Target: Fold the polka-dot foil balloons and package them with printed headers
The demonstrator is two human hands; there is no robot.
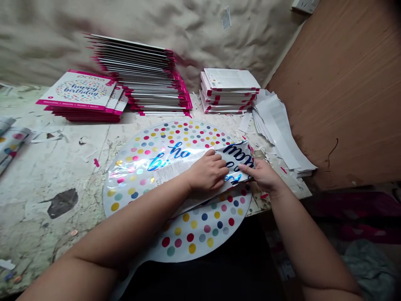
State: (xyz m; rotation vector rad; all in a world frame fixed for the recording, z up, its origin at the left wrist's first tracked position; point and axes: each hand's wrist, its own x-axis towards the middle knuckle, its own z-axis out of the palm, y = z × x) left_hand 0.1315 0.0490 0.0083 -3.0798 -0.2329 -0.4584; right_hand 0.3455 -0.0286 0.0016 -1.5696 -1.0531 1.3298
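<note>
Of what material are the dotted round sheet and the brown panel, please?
Dotted round sheet: probably thin plastic or foil film, glossy; its blue lettering shines like metal. Brown panel: perhaps wood or painted board, matt; faint streaks show.

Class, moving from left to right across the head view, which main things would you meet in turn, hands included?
Dotted film → low pile of birthday cards → tall pink-edged stack → left hand → right hand → brown panel.

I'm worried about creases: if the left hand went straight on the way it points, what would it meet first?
Probably the folded foil with dark lettering just ahead of the left hand; whether the hand would slide over it or push into it is hard to tell.
</note>
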